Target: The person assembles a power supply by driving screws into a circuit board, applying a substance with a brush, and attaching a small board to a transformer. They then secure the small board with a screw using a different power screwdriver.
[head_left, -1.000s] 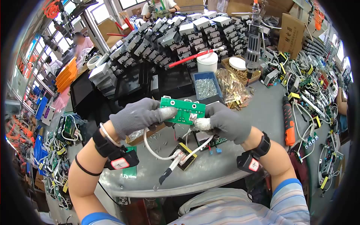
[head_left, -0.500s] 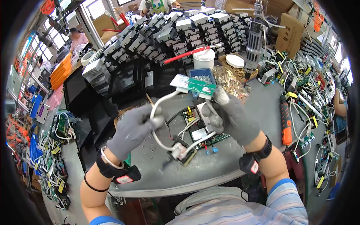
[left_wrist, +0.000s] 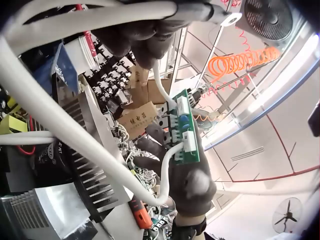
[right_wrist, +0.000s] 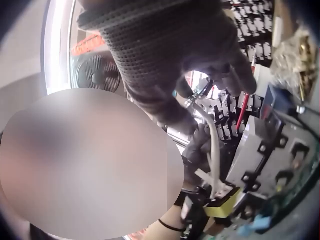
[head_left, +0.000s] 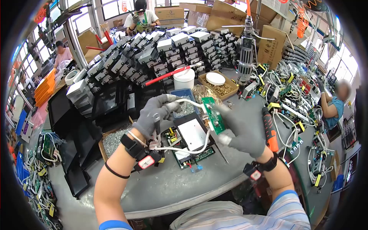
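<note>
My gloved left hand (head_left: 155,115) grips a white cable (head_left: 191,102) that runs to a small green circuit board (head_left: 214,115). My gloved right hand (head_left: 245,132) holds that board at its right side, standing steeply tilted. The left wrist view shows the board's component side, with white connectors (left_wrist: 189,141) joined to the cables. Another white cable (head_left: 184,150) loops down from the board toward the left wrist, where a yellow-edged transformer (right_wrist: 222,204) is partly hidden. Beneath the hands lies an electronic assembly with a silver-topped heatsink block (head_left: 191,134).
A blue bin of screws (head_left: 188,109), a white tub (head_left: 184,79) and a box of brass parts (head_left: 226,89) stand behind. An orange-black screwdriver (head_left: 270,132) lies at right. One power driver (head_left: 245,57) hangs overhead. Black casings (head_left: 74,153) fill the left side.
The board went from both hands into the right hand and turned upright. My left hand let go of it, then rose with the cable. The view has shifted, uncovering the assembly.
</note>
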`<state>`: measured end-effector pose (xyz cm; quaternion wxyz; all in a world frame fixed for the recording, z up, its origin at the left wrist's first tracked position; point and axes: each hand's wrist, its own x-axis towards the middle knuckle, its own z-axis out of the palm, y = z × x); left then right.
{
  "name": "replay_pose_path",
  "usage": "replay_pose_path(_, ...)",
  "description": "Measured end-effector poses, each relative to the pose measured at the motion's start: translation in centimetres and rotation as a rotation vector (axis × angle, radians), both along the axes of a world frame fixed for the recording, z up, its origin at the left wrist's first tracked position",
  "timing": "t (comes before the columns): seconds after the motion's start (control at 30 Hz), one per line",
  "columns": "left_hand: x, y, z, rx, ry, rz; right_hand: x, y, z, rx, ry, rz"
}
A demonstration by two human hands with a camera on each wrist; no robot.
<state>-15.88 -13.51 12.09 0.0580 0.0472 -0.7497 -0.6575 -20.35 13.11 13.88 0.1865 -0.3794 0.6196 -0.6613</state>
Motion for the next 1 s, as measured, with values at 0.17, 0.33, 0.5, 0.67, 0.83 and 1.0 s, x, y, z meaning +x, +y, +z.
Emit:
replay_pose_path(0.17,2.0,0.5,0.8,-0.113,0.058,0.109,-2.0,-2.2,1.8,0.531,0.419,-0.031)
replay_pose_path(0.33,5.2,3.2,2.5,0.024,0.063,0.198,-2.8,-4.9,1.1,0.566,0.659,-0.208)
replay_pose_path(0.5,7.8,2.4,2.5,-0.434,-0.019,0.216,-2.8,-4.8,1.9,0.283,0.393,-0.069)
replay_pose_path(0.67,9.6,2.6,2.4,-0.334,0.009,0.189,-3.4,-5.6,2.6,0.144,0.496,-0.025)
replay_pose_path(0.83,12.9,6.0,3.7,0.057,-0.026,0.102,-3.5,-7.9,3.7,0.02,1.056,0.025)
replay_pose_path(1.0,13.4,3.0,3.7,0.37,0.283,0.377,-2.9,-10.6,5.3,0.347,0.889,-0.304)
